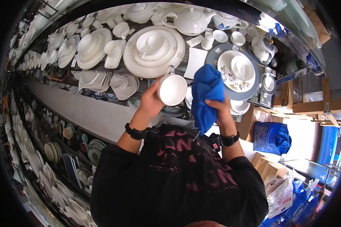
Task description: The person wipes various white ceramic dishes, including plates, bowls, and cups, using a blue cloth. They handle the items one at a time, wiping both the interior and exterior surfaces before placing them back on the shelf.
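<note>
My left hand [151,98] grips a white ceramic cup [173,90] by its side, with the open mouth facing me and the handle at the top. In my right hand [219,109] is a bunched blue cloth [207,93], hanging down towards my chest. Cup and cloth are held apart, in front of a shelf edge. Beyond the cup lies a large white plate [128,61] with a patterned rim, bearing stacked smaller dishes and a bowl with a spoon. Behind the cloth rests a grey-blue charger plate [251,90] carrying a flowered plate and a small bowl.
A white teapot [189,21] and a dark-lidded flowered pot [262,48] stand at the shelf's back. More plates and cups [93,51] crowd the left. A lower shelf holds stacked dishes [125,85]. At right are a blue bag [268,137] and cardboard boxes [270,167].
</note>
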The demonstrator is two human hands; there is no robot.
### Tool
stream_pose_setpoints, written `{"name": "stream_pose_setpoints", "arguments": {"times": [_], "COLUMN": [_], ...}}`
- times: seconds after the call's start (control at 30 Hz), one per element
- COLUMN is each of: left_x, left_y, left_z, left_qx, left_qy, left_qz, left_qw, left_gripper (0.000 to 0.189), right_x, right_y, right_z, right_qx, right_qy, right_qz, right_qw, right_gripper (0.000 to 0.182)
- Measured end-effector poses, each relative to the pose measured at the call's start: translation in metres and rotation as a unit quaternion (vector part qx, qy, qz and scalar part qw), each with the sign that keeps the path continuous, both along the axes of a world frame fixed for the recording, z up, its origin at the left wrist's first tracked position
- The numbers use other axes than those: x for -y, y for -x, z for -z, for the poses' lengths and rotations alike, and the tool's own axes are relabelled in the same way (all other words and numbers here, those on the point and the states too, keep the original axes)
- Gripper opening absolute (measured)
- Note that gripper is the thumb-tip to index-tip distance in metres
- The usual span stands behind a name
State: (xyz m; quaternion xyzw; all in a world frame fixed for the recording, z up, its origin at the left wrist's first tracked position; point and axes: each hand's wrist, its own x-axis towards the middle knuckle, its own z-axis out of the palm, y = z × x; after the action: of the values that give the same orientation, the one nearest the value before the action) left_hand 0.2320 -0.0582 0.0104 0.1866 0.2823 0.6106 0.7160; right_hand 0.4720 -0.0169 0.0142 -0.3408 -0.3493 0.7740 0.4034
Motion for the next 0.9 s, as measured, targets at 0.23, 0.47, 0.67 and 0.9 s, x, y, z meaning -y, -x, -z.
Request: {"name": "stream_pose_setpoints", "arguments": {"times": [0.23, 0.47, 0.67, 0.9], "left_x": [0.004, 0.014, 0.022, 0.022], "left_y": [-0.011, -0.028, -0.025, -0.027], "left_z": [-0.003, -0.024, -0.033, -0.001], "left_qx": [-0.631, -0.686, -0.688, -0.571], "left_qy": [-0.152, -0.045, -0.112, -0.187], "left_qz": [0.034, 0.040, 0.031, -0.090], "left_qw": [0.760, 0.725, 0.716, 0.795], "left_gripper": [0.059, 0.052, 0.046, 0.049], "right_x": [0.004, 0.006, 0.007, 0.021], "right_y": [0.025, 0.042, 0.049, 0.080], "right_z": [-0.014, -0.024, -0.002, 0.016], "right_qx": [0.254, 0.388, 0.316, 0.260], "right_qy": [-0.347, -0.531, -0.430, -0.353], "right_qz": [-0.013, 0.045, 0.034, 0.253], "right_qw": [0.903, 0.752, 0.845, 0.862], "right_gripper": [0.069, 0.071, 0.054, 0.049]}}
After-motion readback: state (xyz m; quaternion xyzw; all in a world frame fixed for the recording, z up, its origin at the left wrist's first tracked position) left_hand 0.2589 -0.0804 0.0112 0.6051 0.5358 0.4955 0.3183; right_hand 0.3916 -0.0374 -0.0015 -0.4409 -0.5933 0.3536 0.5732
